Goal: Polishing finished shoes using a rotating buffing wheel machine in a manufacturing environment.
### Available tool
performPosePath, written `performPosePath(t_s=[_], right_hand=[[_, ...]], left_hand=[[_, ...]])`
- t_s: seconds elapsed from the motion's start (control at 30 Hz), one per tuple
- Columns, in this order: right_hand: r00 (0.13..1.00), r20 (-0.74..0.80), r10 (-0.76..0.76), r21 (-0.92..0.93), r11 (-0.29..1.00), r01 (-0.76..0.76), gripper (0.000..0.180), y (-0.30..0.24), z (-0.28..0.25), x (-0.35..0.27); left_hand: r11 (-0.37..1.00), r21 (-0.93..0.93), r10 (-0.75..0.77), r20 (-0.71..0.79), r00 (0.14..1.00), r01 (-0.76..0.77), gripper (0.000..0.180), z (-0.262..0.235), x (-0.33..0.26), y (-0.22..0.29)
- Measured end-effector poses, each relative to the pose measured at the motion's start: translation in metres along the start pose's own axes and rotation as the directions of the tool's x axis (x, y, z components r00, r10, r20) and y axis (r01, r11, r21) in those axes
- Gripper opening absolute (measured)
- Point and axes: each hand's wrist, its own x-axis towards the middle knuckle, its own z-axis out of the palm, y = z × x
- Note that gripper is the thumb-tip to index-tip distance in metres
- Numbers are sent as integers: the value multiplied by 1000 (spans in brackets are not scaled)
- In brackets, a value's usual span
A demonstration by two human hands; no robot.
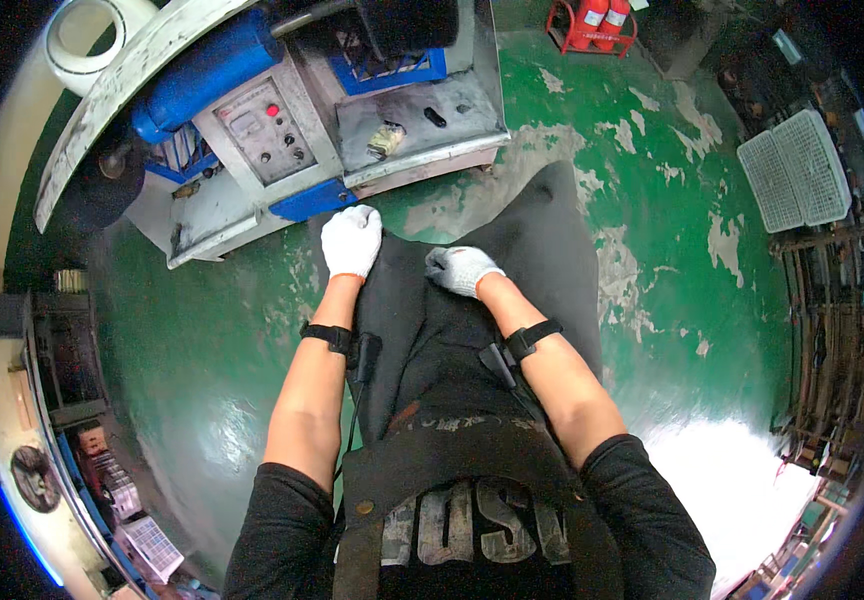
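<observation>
My left hand (pixel 352 242), in a white knit glove with an orange cuff edge, is closed over the left part of a dark apron (pixel 552 270), near the machine's front. Its fingertips curl out of sight, so what lies in them is hidden. My right hand (pixel 462 270), gloved alike but with dark grey smudged fingers, makes a fist above the middle of the apron. Whether it grips cloth or something small cannot be seen. The apron spreads over my lap in folds and flares out at the far right. Black straps circle both forearms.
Ahead to the left stands a grey machine with a blue motor (pixel 197 75), a control panel (pixel 264 130) and a shelf (pixel 422 125) bearing a crumpled cloth (pixel 386 140). Red fire extinguishers (pixel 597 22) stand far off. A white plastic crate (pixel 795 170) sits by racks on the right.
</observation>
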Motion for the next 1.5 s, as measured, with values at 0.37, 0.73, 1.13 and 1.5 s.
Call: performPosePath(t_s=[0.37,0.73,1.13,1.5], right_hand=[[989,-86,125,271,958,-97,31,26,24,-2],[987,-66,149,265,956,-127,29,17,17,-4],[923,-368,114,326,945,13,29,-17,-36,-4],[789,-604,115,340,932,125,23,-8,-111,5]], left_hand=[[999,-36,-28,-21,999,27,25,-4,2,0],[999,-45,-30,-33,999,29,25,-2,1,2],[998,-61,-5,-72,997,1,24,-3,-6,-9],[1000,-5,-30,18,999,30,25,-2,1,-6]])
